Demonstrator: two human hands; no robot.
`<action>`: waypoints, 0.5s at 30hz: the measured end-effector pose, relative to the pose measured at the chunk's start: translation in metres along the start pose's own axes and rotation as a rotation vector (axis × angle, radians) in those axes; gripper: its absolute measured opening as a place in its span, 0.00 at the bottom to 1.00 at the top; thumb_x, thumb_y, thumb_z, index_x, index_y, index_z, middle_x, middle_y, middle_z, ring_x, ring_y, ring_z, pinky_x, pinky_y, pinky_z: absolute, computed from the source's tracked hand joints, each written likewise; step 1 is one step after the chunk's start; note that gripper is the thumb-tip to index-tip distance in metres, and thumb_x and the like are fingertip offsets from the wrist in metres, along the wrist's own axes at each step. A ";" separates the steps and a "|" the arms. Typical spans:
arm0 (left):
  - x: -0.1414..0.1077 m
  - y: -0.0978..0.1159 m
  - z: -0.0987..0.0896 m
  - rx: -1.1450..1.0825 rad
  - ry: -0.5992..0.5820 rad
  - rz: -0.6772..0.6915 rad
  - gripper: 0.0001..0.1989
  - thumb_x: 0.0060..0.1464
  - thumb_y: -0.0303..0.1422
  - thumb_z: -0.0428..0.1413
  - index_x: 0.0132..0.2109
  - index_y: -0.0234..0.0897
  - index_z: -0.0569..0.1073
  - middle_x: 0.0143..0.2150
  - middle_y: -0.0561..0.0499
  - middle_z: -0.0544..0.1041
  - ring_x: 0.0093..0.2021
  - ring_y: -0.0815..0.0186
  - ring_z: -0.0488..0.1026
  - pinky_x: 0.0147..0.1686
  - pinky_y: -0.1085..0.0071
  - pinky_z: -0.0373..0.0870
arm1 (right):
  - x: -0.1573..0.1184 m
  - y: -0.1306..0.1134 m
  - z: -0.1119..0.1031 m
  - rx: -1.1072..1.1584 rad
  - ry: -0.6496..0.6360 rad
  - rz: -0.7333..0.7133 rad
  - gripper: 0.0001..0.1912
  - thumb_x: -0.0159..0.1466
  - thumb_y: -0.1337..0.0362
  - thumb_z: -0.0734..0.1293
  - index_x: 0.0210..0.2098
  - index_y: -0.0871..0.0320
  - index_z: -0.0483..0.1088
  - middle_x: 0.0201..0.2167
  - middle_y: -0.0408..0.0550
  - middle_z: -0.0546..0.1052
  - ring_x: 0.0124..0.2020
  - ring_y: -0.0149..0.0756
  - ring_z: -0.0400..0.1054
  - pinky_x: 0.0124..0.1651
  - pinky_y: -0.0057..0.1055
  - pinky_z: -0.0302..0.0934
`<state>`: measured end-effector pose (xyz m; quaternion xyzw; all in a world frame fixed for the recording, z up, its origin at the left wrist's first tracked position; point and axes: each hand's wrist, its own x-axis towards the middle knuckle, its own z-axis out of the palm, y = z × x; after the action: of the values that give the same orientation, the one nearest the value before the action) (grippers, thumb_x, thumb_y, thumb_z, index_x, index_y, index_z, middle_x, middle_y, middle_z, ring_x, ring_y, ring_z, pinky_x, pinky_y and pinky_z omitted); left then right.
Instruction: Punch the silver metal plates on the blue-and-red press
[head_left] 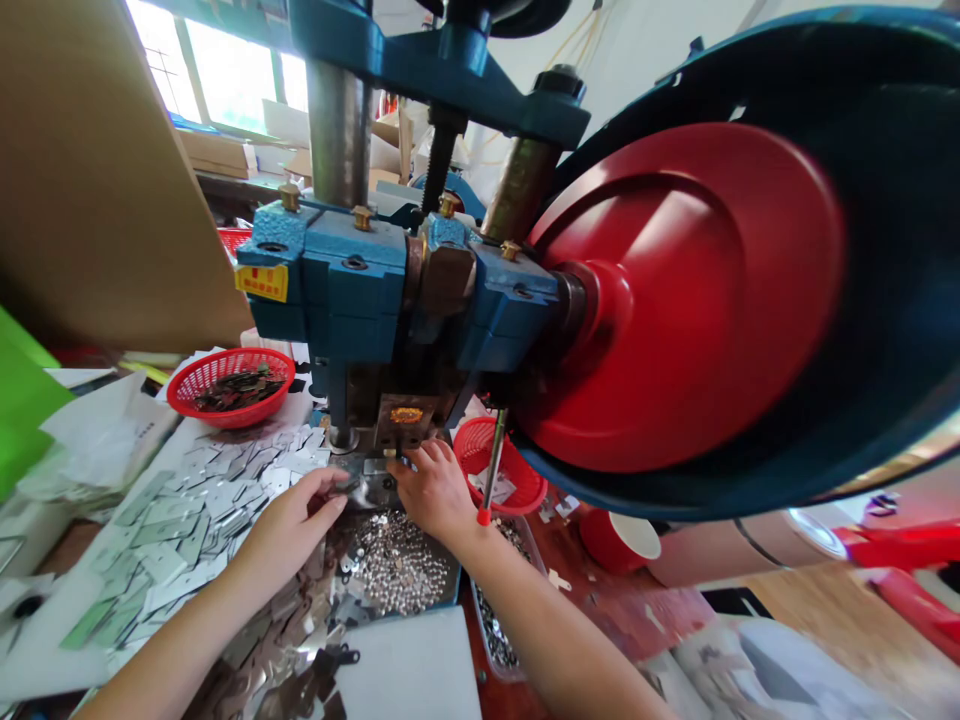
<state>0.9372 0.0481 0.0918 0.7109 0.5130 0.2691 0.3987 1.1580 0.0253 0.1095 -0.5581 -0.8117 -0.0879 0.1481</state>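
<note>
My left hand (300,515) is at the left side of the press's die (371,490), thumb and fingers curled around what looks like a thin flat metal piece, mostly hidden. At the die's right side, just under the ram (405,420), is my right hand (435,490). Its fingers are bent together at the tooling, and whatever their tips hold is hidden. Below both hands lies a heap of small shiny metal parts (397,565) on a tray. Many flat metal plates (180,525) are spread to the left of my left forearm.
A blue press (352,285) with a large red flywheel (690,300) rises ahead. Red baskets stand left (232,415) and right (536,490) of it. A clear tub (495,655) of small parts sits under my right forearm. A white block (409,665) lies in front.
</note>
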 end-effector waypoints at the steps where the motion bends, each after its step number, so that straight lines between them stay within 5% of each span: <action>1: 0.003 0.003 -0.002 0.049 0.023 0.010 0.16 0.53 0.41 0.51 0.48 0.44 0.71 0.38 0.53 0.77 0.39 0.60 0.74 0.42 0.64 0.68 | 0.000 0.000 -0.001 -0.007 -0.005 -0.003 0.12 0.62 0.66 0.62 0.43 0.50 0.73 0.40 0.47 0.72 0.45 0.40 0.60 0.52 0.38 0.52; 10: 0.030 0.020 0.001 0.070 0.054 0.052 0.16 0.54 0.43 0.49 0.43 0.41 0.75 0.44 0.50 0.78 0.44 0.58 0.74 0.46 0.62 0.68 | 0.000 0.002 0.010 0.205 0.046 0.114 0.11 0.64 0.66 0.61 0.44 0.53 0.73 0.38 0.47 0.73 0.43 0.37 0.62 0.46 0.32 0.57; 15: 0.033 0.020 0.005 0.043 0.070 0.035 0.16 0.54 0.43 0.49 0.43 0.41 0.75 0.44 0.49 0.78 0.44 0.57 0.74 0.47 0.61 0.67 | -0.001 -0.002 0.004 0.080 0.046 -0.005 0.12 0.62 0.65 0.63 0.44 0.50 0.72 0.37 0.47 0.73 0.47 0.41 0.60 0.56 0.41 0.50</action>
<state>0.9621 0.0748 0.1055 0.7184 0.5198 0.2896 0.3604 1.1556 0.0244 0.1055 -0.5475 -0.8123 -0.0683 0.1888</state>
